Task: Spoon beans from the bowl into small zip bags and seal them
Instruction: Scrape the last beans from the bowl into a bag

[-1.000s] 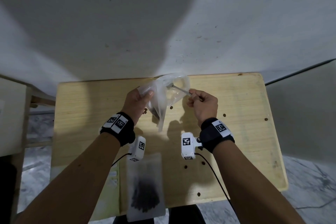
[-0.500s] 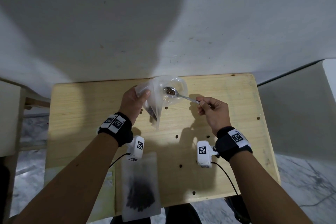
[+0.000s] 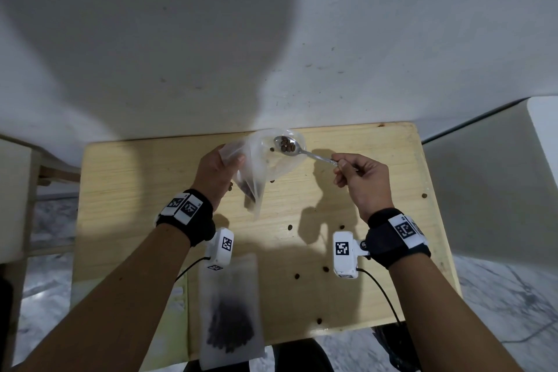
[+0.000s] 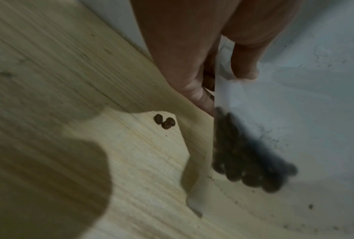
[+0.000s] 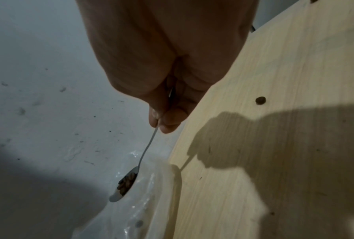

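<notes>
Several brown beans sit in the bowl of our metal spoon, its handle pinched in our right hand above the clear bowl at the worktop's far edge. Our left hand pinches the top of a clear zip bag, which hangs with dark beans pooled at its bottom. 1 filled bag lies at the near edge.
</notes>
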### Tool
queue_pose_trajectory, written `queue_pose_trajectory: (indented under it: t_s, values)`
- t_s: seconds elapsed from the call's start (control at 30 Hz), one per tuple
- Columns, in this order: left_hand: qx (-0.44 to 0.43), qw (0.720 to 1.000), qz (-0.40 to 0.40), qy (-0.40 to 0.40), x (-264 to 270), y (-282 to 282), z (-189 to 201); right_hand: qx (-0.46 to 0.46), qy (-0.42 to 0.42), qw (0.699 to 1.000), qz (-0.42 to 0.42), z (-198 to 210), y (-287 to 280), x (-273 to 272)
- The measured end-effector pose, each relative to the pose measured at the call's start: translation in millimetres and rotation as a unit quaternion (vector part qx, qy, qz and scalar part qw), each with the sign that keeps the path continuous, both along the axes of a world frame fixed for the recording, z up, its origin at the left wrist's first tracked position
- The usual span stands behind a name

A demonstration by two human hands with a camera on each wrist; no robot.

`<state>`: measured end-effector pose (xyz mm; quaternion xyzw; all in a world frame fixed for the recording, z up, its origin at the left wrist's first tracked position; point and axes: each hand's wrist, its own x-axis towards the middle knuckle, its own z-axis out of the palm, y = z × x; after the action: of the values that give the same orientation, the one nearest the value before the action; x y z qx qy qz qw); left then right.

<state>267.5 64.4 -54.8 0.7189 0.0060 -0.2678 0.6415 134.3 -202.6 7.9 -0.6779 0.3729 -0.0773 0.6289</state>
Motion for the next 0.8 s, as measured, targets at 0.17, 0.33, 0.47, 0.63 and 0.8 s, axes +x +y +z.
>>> queue_pose_trajectory:
  t_s: [0.17, 0.33, 0.47, 0.63, 0.8]
  values:
    - [-0.005, 1.000, -0.014, -0.005, 0, 4, -4, -0.021, 0.007, 1.000, 0.012, 8, -9, 3]
    - [-0.017, 1.000, -0.007, -0.001, -2, -1, -1, -0.084, 0.083, 0.992, 0.043, 4, -3, 3]
    - [-0.026, 1.000, -0.010, 0.000, -3, -5, 4, -0.121, 0.135, 0.983, 0.041, -6, 8, 7]
    - [-0.023, 1.000, -0.015, 0.004, -1, -5, 1, -0.150, 0.170, 0.973, 0.029, -15, 20, 19]
    - [-0.014, 1.000, -0.019, -0.001, 1, -4, -1, -0.133, 0.178, 0.974, -0.036, -18, 35, 36]
